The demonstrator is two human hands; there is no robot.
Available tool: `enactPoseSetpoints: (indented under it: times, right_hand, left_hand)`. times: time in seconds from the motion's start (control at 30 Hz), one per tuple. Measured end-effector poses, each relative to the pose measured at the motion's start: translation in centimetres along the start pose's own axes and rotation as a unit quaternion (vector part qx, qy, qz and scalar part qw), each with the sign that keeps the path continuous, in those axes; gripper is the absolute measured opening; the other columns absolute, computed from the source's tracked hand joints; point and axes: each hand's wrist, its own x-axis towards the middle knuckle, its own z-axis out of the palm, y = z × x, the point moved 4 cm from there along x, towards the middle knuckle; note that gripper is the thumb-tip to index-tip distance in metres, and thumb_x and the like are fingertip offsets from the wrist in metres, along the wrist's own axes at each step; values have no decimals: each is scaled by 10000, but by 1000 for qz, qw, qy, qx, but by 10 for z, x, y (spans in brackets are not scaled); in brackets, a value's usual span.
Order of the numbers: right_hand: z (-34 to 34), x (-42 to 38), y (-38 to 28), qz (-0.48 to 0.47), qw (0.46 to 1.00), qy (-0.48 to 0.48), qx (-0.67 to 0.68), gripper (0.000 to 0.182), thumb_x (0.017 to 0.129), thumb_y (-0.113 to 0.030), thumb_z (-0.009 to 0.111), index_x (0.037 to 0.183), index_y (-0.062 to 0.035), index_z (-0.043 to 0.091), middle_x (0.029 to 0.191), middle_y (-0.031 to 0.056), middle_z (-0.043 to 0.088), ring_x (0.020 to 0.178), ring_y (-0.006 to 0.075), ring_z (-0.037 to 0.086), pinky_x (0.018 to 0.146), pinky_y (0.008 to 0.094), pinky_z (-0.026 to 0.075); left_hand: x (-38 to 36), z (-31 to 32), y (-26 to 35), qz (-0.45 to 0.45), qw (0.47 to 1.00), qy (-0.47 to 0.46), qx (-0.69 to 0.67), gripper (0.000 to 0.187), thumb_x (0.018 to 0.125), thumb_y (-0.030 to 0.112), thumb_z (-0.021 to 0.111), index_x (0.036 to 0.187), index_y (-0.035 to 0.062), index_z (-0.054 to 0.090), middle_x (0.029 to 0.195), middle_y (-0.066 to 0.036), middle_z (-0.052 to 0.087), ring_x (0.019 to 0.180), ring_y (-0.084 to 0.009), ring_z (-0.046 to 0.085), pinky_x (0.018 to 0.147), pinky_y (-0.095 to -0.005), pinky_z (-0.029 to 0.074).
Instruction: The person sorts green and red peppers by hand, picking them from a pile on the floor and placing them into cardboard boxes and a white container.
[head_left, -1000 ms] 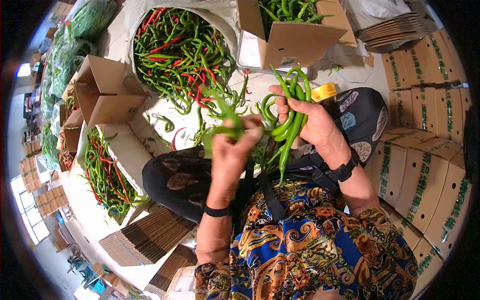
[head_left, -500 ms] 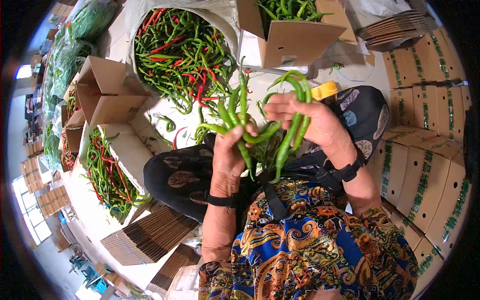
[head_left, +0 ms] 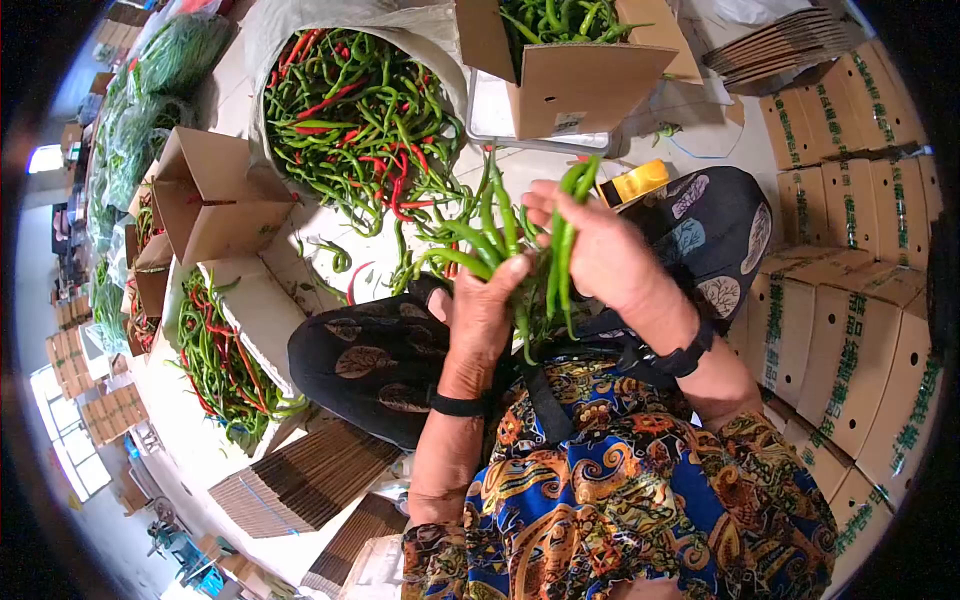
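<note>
My left hand (head_left: pixel 487 305) is closed around a small bunch of long green chili peppers (head_left: pixel 487 235) that fan out above the thumb. Beside it, my right hand (head_left: pixel 610 250) grips more green chili peppers (head_left: pixel 562 262), which hang down along the palm. The two bunches are close together in front of my lap, and the fingertips of my right hand are partly hidden. Just beyond lies a large white sack (head_left: pixel 425 40), its mouth spilling green and red chili peppers (head_left: pixel 370 130) onto the floor.
An open carton (head_left: pixel 590 90) with green peppers sits on a metal-edged scale tray (head_left: pixel 490 118). To the left are another open carton (head_left: pixel 235 225) and a box of mixed peppers (head_left: pixel 225 350). Flattened cardboard (head_left: pixel 305 475) lies near my left elbow; stacked cartons (head_left: pixel 840 350) stand right.
My hands have come closer together, the left moving right and the right turning inward. The peppers in my right hand now hang straighter. The view has shifted slightly.
</note>
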Motion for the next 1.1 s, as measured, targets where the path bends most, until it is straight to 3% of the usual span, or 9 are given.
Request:
enactPoseSetpoints:
  times: [0.1,0.2,0.3,0.4,0.6,0.73,0.8,1.0,1.1]
  right_hand:
    - [12,-6,19,-60,952,-26,-299,550,987,-426,396,1363,-27,427,1362,75,486,1256,143,421,1075,380,170]
    - [14,-12,13,-46,818,-68,-569,559,985,-476,341,1359,-72,438,1378,116,466,1299,180,385,1090,413,49]
    - [35,-25,-7,-64,841,-40,-536,445,931,-318,544,1253,-12,534,1153,72,564,879,143,466,797,285,388]
    - [36,-40,-30,-37,918,-78,-387,418,934,-280,537,1228,16,556,1068,86,613,802,85,520,688,251,425]
    - [-14,-32,-35,-37,928,-12,-371,417,941,-283,530,1235,14,526,991,42,603,564,18,440,492,166,319]
    - [-5,-36,-28,-6,955,-53,-290,406,945,-261,549,1261,-10,514,1139,42,585,1031,84,501,876,242,392]
    - [-12,-33,-28,-42,970,-5,-238,353,943,-238,552,1214,-12,547,1112,42,593,1072,102,502,927,256,374]
    - [-26,-41,-48,-63,974,36,-215,299,935,-277,550,1111,-39,591,935,13,605,699,49,514,499,180,375]
    - [-15,-59,-56,-7,964,-8,-265,294,934,-281,552,1091,-36,594,966,5,597,759,59,523,667,216,418]
  left_hand:
    - [4,4,-17,50,977,-15,206,472,792,225,736,1160,5,537,1027,-46,602,872,-133,573,777,-305,480]
    - [6,-3,-18,16,989,17,146,424,804,223,724,1135,18,557,976,-29,615,845,-122,575,741,-282,476]
    - [10,-6,-7,-21,1000,17,14,378,809,234,696,1104,36,567,942,-30,628,825,-145,601,735,-293,501]
    - [21,-25,0,-52,994,-24,-91,382,824,223,655,1138,51,523,922,-53,594,854,-186,592,776,-339,510]
    - [20,-9,16,-76,947,-163,-268,481,812,216,656,1216,37,467,862,-40,527,832,-174,505,686,-313,469]
    - [19,2,19,-75,944,-191,-258,562,784,235,643,1250,-8,442,776,-41,501,728,-159,461,601,-283,422]
    - [19,5,26,-60,951,-190,-237,597,771,250,639,1259,-19,424,743,-34,492,690,-142,446,508,-248,382]
    - [16,22,53,-82,969,-172,-157,640,747,290,669,1256,-15,430,714,-23,497,640,-128,437,464,-239,337]
    - [19,37,66,-89,977,-156,-119,647,728,294,690,1245,-11,449,697,-21,507,619,-130,444,465,-232,321]
